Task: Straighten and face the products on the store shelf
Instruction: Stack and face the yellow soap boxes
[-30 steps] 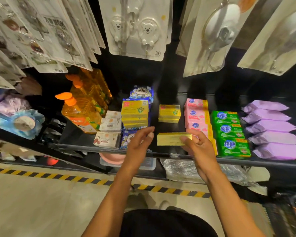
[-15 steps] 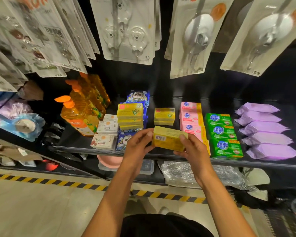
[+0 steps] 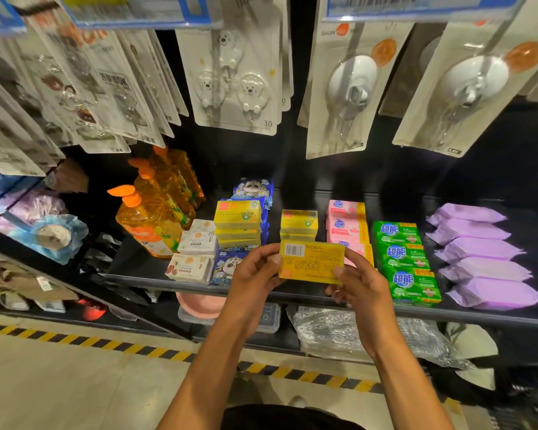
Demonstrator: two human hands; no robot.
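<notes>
Now our left hand [image 3: 255, 274] and right hand [image 3: 357, 283] pinch the flat yellow cardboard box [image 3: 311, 259] by its ends, barcode facing us; we should flip it label-up, square with the yellow stack [image 3: 298, 223] just beyond.

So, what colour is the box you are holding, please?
The box is yellow with dark print; the head view shows it.

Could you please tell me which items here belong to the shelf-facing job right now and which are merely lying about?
In the job: yellow soap box, barcode side showing, held by the left hand and right hand; yellow soap stack behind it; shelf.

Lying about: suction hook packs hanging above; pink basin and silvery wrapped bundle below.
</notes>
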